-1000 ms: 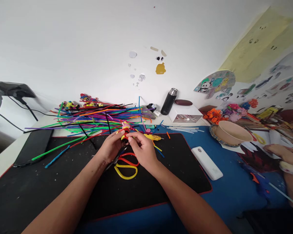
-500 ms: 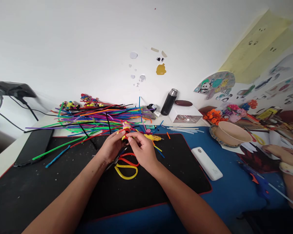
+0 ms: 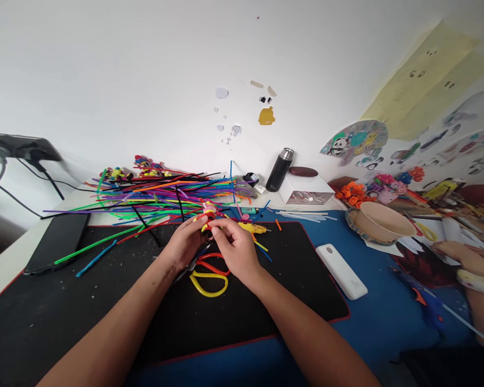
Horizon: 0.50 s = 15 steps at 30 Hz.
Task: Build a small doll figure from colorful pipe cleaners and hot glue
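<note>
Between both hands, above the black mat (image 3: pixel 274 301), is a small pipe-cleaner figure (image 3: pixel 208 208) in pink, yellow, red and black. My left hand (image 3: pixel 187 240) pinches it from the left, thumb towards me. From the right, my right hand (image 3: pixel 234 244) has thumb and forefinger closed on its lower part; the fingers cover much of it. Scissors (image 3: pixel 208 285) with one red and one yellow handle loop lie on the mat just below my hands. Behind my right hand rests a yellow glue gun (image 3: pixel 255 228), partly hidden.
A pile of coloured pipe cleaners (image 3: pixel 173 193) runs along the wall, a phone (image 3: pixel 58 242) at its left. A black flask (image 3: pixel 280 171), white box (image 3: pixel 306 188), white power bank (image 3: pixel 341 271) and beige bowl (image 3: pixel 383 221) stand rightward. Another person's arm (image 3: pixel 463 258) is at far right.
My hands and the figure stay almost in place. At the far right, the other person's arm has shifted slightly to the left.
</note>
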Tool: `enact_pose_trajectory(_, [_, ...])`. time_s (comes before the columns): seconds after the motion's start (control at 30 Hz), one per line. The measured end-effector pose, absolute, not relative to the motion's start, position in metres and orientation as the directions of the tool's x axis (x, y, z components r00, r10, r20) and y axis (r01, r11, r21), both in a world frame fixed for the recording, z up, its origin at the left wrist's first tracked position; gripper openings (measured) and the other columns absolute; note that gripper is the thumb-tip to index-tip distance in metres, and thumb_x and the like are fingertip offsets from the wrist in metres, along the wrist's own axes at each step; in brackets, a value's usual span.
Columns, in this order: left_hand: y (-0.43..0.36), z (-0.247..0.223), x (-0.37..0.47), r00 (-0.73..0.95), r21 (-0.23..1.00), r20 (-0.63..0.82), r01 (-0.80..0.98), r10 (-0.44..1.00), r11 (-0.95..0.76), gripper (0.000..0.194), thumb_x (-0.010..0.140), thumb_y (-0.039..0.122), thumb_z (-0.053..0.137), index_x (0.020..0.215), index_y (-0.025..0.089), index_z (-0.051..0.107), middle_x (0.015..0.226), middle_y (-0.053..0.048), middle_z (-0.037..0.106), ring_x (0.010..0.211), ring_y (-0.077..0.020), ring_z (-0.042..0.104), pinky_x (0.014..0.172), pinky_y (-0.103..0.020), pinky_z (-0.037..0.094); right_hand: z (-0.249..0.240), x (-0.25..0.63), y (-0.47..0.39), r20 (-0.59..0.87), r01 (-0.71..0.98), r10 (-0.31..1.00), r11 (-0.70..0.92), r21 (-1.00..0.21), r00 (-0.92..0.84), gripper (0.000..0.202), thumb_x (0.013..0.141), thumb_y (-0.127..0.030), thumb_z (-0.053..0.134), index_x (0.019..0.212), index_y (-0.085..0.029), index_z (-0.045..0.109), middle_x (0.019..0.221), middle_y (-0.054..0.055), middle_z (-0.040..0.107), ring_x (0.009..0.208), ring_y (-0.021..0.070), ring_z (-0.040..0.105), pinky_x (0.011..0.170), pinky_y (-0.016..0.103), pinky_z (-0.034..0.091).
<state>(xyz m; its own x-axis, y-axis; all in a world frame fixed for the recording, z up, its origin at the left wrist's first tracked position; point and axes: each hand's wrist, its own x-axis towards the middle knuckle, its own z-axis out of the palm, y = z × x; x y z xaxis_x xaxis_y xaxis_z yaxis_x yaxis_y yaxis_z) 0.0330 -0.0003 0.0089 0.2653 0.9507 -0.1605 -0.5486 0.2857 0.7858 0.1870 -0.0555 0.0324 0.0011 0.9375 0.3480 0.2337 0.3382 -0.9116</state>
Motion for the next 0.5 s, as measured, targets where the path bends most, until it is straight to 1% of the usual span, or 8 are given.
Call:
enact_pose_trajectory(0.23, [-0.0003,0.0092,0.0327,0.264,0.795,-0.158,-0.538,0.951,0.282,0.040,0.066,0.045,0.102,0.088,0.017,0.083,0.091,-0.006,0.076,0.086,-0.0205,0.069,0.073,-0.029,0.059,0.0327,0.1866,-0.0554,0.356,0.218,0.934,0.347,-0.912,0.001,0.024,0.103,-0.040,0.062,0.109,-0.023,0.078,0.067,-0.002,0.060,0.058,0.0158,0.051,0.058,0.030,0.040])
enact_pose_trajectory(0.4, [-0.0012,0.0100,0.0332,0.258,0.794,-0.164,-0.537,0.952,0.283,0.041,0.065,0.046,0.103,0.087,0.017,0.083,0.092,-0.006,0.076,0.086,-0.0197,0.068,0.073,-0.028,0.059,0.0334,0.1860,-0.0562,0.343,0.223,0.939,0.334,-0.916,0.002,0.025,0.103,-0.041,0.062,0.109,-0.023,0.078,0.066,-0.003,0.058,0.057,0.0154,0.048,0.056,0.030,0.039])
enact_pose_trajectory(0.5, [-0.0015,0.0098,0.0331,0.262,0.793,-0.163,-0.539,0.951,0.284,0.041,0.065,0.046,0.103,0.087,0.017,0.083,0.091,-0.006,0.076,0.085,-0.0198,0.068,0.073,-0.028,0.058,0.0334,0.1861,-0.0565,0.337,0.226,0.941,0.328,-0.917,0.002,0.025,0.103,-0.041,0.062,0.110,-0.023,0.078,0.066,-0.002,0.059,0.058,0.0155,0.049,0.057,0.029,0.040])
